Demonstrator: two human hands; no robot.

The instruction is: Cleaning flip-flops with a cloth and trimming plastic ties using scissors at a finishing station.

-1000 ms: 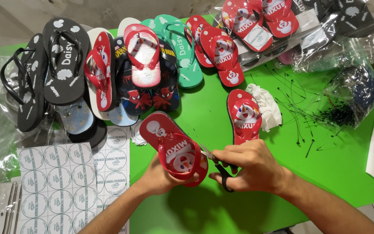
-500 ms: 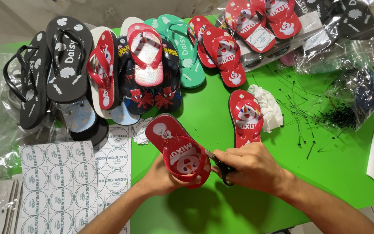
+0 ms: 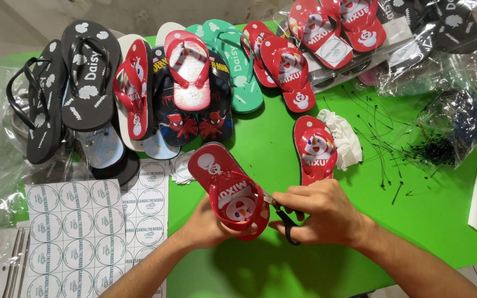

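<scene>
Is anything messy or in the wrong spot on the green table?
Yes. Thin black plastic ties lie scattered loose over the green table beside their clear bag. One red flip-flop lies alone beside a crumpled white cloth, away from the row.

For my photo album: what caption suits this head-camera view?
Left hand holds a red flip-flop while right hand works black-handled scissors at its strap.
</scene>
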